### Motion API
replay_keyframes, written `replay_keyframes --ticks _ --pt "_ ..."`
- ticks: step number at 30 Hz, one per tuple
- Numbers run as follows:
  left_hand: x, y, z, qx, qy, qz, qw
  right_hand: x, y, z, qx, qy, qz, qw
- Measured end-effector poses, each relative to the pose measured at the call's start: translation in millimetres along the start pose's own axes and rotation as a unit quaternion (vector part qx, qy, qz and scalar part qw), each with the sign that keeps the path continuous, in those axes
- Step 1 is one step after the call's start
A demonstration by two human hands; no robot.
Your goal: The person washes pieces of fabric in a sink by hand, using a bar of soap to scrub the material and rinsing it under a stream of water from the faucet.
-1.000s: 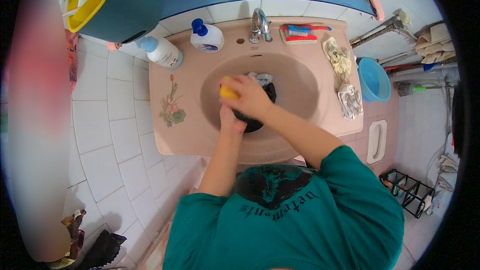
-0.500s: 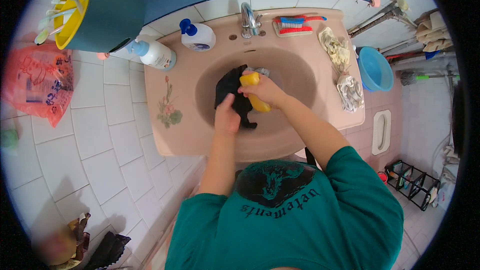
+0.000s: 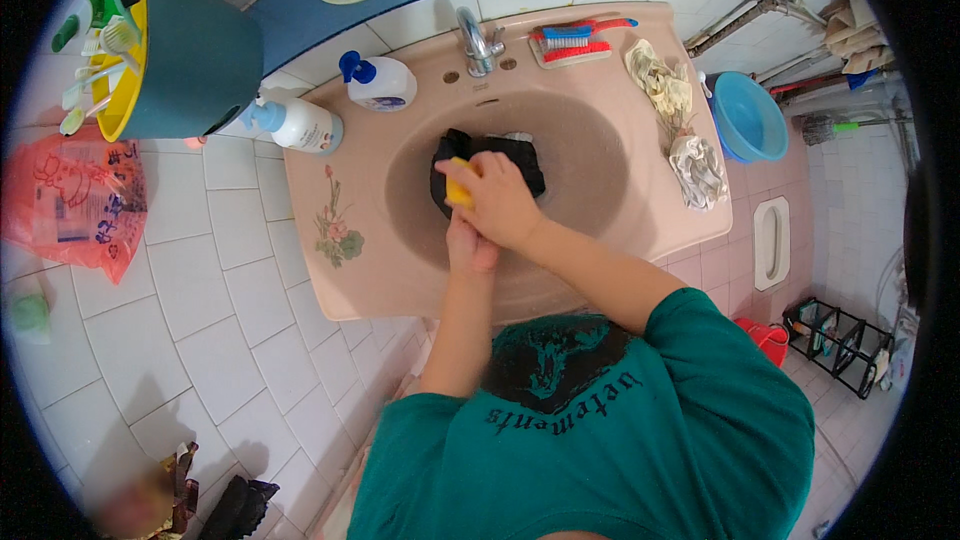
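In the sink basin (image 3: 590,180) lies a bunched black cloth (image 3: 455,145). My right hand (image 3: 500,205) is closed round a yellow oblong bar (image 3: 459,183) and presses it over the cloth; whether it is soap or a brush I cannot tell. Just below, my left hand (image 3: 470,245) is closed at the cloth's near edge, its fingertips partly hidden by the right hand. A pale patch shows at the cloth's far edge.
The faucet (image 3: 480,45) rises behind the basin. Two pump bottles, one white (image 3: 310,128) and one blue-topped (image 3: 380,90), stand left. Scrub brushes (image 3: 570,38) and crumpled pale cloths (image 3: 695,170) lie right. A blue basin (image 3: 748,118) is beyond the counter.
My right hand has moved left and down with the yellow bar, now close over my left hand. The black cloth is bunched differently and spreads further right. The whole view has shifted slightly.
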State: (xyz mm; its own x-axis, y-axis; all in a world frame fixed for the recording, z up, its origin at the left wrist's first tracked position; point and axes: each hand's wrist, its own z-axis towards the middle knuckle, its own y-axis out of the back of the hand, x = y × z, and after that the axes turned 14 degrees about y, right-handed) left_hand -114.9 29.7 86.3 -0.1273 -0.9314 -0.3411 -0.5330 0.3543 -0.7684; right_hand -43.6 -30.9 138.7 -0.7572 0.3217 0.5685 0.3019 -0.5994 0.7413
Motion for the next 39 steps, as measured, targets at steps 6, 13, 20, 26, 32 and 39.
replay_keyframes --ticks 6,13,20,26,32,39 --pt "-10 -14 3 0.044 0.028 -0.089 0.995 -3 3 4 0.001 0.108 0.026 0.994" --pt "-22 -31 2 0.023 0.038 -0.131 0.99 -42 -2 -5 0.061 -0.34 0.564 0.75" --pt "-18 30 23 0.01 0.0 -0.005 1.0 21 21 -24 -0.017 0.008 0.054 0.998" --pt "-18 -18 10 0.069 -0.005 -0.034 0.997 12 30 17 0.009 0.059 0.08 0.995" --pt "-25 -39 -7 0.049 0.091 -0.14 0.985 -32 3 9 0.013 -0.213 0.477 0.852" --pt "-32 -3 9 0.048 0.07 -0.13 0.988 5 4 -36 -0.119 -0.155 0.321 0.927"
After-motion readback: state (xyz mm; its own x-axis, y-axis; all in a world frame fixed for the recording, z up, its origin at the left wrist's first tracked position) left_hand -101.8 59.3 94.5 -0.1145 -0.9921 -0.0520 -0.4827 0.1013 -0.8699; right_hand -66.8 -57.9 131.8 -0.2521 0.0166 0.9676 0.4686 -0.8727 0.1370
